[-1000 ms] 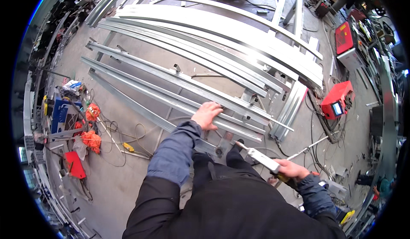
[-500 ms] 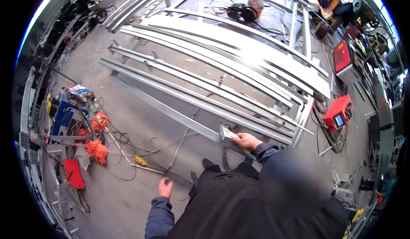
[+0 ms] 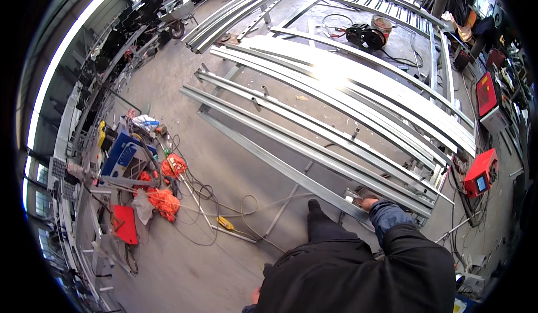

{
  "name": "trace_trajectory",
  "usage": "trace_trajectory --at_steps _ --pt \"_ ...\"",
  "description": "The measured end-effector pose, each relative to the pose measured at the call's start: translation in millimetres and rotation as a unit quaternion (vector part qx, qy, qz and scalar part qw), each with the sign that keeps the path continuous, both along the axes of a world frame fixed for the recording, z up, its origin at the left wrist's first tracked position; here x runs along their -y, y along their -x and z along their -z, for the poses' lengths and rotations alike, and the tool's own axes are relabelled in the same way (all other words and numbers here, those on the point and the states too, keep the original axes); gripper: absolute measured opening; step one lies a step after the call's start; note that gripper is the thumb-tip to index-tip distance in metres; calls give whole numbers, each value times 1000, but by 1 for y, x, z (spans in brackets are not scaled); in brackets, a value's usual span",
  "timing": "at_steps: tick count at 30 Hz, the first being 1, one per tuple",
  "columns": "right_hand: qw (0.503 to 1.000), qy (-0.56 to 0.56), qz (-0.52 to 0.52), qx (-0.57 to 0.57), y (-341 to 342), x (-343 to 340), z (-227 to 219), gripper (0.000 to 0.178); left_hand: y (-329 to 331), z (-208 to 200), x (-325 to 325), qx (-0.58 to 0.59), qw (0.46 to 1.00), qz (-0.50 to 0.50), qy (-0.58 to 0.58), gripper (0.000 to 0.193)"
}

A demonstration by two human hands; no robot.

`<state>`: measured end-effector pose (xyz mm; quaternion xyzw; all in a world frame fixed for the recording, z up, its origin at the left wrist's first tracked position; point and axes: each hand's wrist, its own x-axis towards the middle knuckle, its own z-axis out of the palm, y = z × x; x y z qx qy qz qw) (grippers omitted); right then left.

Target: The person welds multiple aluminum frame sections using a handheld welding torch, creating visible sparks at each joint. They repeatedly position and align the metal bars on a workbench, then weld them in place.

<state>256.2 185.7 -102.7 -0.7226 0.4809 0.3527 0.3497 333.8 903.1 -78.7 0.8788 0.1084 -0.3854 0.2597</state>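
White tool (image 3: pixel 349 199), half-obscured, in right hand (image 3: pixel 369 203) — left hand (image 3: pixel 255 296) mostly hidden, can't tell grip

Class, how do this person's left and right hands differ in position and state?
The right hand holds a pale tool at the metal beams; the left hand is low beside the torso. More of the right hand shows, while the left hand is mostly hidden. Both are bare.

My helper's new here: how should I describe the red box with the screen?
Follow the long silvery metal bars to their right-hand ends. Just to their right sits the red box. Its small bluish screen sets it apart from the red-and-white machine farther back.
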Motion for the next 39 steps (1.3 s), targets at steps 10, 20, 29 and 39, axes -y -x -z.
trace_trajectory --at_steps 10,20,29,39 --pt "996 -13 61 -60 -3 14 8 70 -254 -25 116 36 988 110 107 55" --pt "990 -9 71 -118 -11 16 19 68 -493 -116 364 199 927 288 132 50" --pt "975 68 41 -205 -6 9 26 66 -701 -126 507 385 721 568 97 83" --pt "728 260 610 175 -234 -88 1 70 -919 -62 641 257 505 824 18 85"
